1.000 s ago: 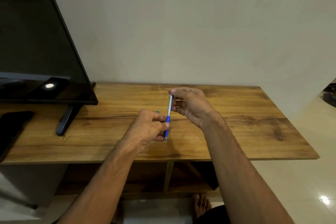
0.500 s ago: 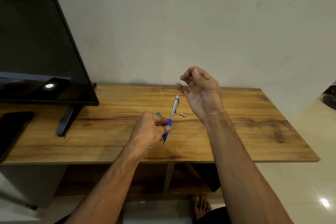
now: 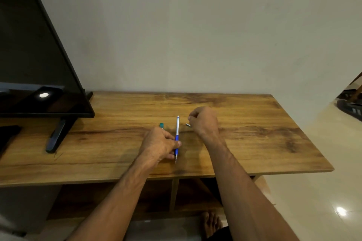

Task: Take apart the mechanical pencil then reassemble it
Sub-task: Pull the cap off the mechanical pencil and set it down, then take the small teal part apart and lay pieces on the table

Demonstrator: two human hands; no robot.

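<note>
My left hand (image 3: 159,144) grips the mechanical pencil (image 3: 177,133) by its blue grip. The pencil stands nearly upright just above the wooden table (image 3: 254,139), metal tip toward me, its silver barrel and white top end pointing away. A small metal cap (image 3: 188,125) lies on the table right of the pencil. My right hand (image 3: 204,121) rests low over the table beside that cap with its fingers curled in. I cannot tell whether its fingertips touch the cap. Nothing shows inside that hand.
A small teal object (image 3: 161,125) lies just behind my left hand. A black TV (image 3: 35,64) on its stand foot (image 3: 56,137) fills the table's left side. A dark flat object (image 3: 7,133) sits at the far left edge. The wall runs along the back.
The cap has come off the pencil's top and lies on the table. My right hand rose clear, then dropped beside the cap with fingers curled. My left hand kept hold of the pencil.
</note>
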